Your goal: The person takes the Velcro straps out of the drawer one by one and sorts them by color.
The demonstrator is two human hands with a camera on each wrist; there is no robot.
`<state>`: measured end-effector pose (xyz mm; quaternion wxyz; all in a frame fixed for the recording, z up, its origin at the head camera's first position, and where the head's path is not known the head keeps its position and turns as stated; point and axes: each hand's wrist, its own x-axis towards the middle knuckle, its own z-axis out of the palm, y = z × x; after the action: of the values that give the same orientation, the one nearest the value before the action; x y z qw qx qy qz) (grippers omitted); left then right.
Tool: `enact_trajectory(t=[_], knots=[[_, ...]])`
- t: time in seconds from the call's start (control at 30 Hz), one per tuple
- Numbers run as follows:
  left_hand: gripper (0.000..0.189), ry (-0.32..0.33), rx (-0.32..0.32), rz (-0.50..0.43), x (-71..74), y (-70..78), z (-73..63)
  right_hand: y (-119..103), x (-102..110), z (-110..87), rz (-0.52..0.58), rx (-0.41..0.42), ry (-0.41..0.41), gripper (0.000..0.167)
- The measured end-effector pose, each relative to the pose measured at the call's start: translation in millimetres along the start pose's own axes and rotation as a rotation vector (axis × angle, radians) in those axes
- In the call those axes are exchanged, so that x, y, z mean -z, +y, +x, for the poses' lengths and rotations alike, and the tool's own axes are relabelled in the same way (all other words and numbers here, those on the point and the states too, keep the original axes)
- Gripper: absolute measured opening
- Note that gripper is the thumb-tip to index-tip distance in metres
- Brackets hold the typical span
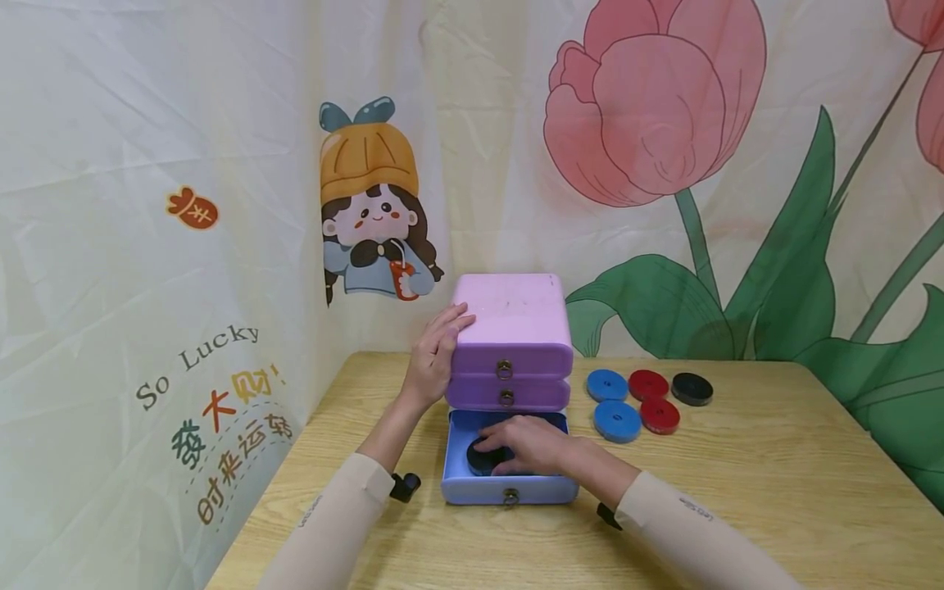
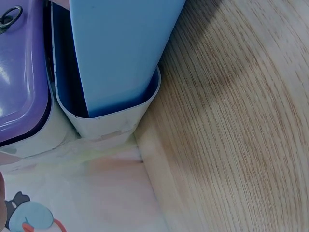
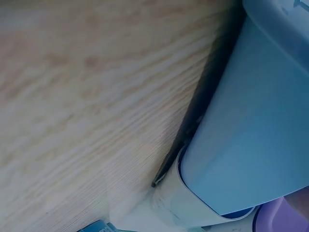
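A small drawer cabinet [image 1: 512, 307] with a pink top stands on the table, two purple drawers [image 1: 475, 395] closed. Its bottom blue drawer [image 1: 472, 492] is pulled out toward me. My left hand [image 1: 430, 365] rests against the cabinet's upper left side, fingers along the top edge. Inside the blue drawer my right hand [image 1: 534, 442] grips a black roll [image 1: 479, 459] by its edge, fingers and thumb around it; part of the roll is hidden. The drawer's blue side wall [image 2: 120, 53] fills much of the left wrist view and appears as a blue wall [image 3: 251, 116] in the right wrist view.
Right of the cabinet lie two blue rolls [image 1: 617, 421], two red rolls [image 1: 660, 416] and another black roll [image 1: 692, 389]. A printed cloth [image 1: 501, 164] hangs behind and to the left of the wooden table [image 1: 752, 483].
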<state>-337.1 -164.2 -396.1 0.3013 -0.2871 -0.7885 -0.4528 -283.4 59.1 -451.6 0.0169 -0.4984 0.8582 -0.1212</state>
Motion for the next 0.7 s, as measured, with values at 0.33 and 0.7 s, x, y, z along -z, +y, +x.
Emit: enact_trajectory(t=[0.33, 0.7], knots=[[0.042, -0.003, 0.003, -0.005, -0.1, 1.2, -0.7, 0, 6, -5.7, 0.005, 0.062, 0.102, 0.041], [0.042, 0.001, 0.000, 0.001, -0.1, -0.8, -0.1, -2, 20, -15.8, 0.027, 0.097, 0.258, 0.038]])
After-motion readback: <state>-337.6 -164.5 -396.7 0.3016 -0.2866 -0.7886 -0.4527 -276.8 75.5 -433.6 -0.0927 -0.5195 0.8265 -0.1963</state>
